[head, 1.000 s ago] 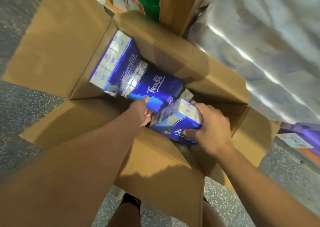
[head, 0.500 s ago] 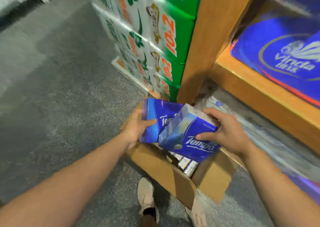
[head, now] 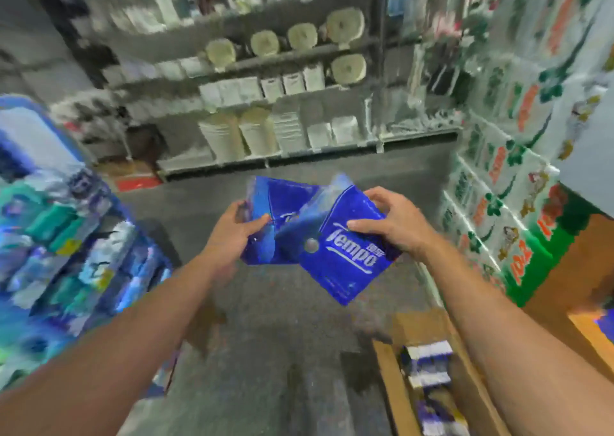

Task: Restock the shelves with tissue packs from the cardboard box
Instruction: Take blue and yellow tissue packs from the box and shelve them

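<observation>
I hold two blue Tempo tissue packs at chest height over the aisle floor. My left hand grips the left tissue pack by its left edge. My right hand grips the right tissue pack from its upper right, logo facing me. The two packs overlap in the middle. The open cardboard box lies on the floor at the lower right, with more blue and white packs inside. Its far part is hidden behind my right forearm.
A blurred shelf of blue and teal tissue goods stands at the left. Stacked green and white cartons rise at the right beside a wooden shelf post. Metal shelving with paper rolls lines the far end of the grey aisle floor.
Both hands lifted a pack each out of the box and raised them. My view swung up from the box to the aisle, leaving the box low at the right.
</observation>
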### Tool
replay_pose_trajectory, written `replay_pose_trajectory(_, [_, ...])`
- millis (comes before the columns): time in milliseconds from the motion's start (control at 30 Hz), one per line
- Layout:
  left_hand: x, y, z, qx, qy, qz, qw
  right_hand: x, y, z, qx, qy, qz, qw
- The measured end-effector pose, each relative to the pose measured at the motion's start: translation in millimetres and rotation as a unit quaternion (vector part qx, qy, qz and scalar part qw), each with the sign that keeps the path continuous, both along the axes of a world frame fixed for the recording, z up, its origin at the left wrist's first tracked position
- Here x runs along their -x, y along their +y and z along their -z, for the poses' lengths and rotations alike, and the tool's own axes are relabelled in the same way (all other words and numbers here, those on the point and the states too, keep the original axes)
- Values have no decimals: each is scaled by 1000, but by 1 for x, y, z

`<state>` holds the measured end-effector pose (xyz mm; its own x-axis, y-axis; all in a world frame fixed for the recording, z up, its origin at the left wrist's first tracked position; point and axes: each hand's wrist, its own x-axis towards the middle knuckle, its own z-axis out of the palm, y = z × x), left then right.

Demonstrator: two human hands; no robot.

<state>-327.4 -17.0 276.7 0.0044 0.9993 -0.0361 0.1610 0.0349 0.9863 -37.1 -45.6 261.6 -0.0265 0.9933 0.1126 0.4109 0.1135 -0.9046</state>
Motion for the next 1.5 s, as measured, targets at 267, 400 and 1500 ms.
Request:
replay_pose_trajectory(267, [301,-197,-101,-84,-42,-208,974,308,-42,-130,-151,-34,-278,948])
replay_pose_trajectory(400, [426,-343,-136,-130,9,-251,959,488,-136,-183,-299,-104,-414,853])
replay_pose_trajectory(1500, [1140,-678,-320,-187,154,-661,710,1394,-445,-415,-532,-34,-587,610])
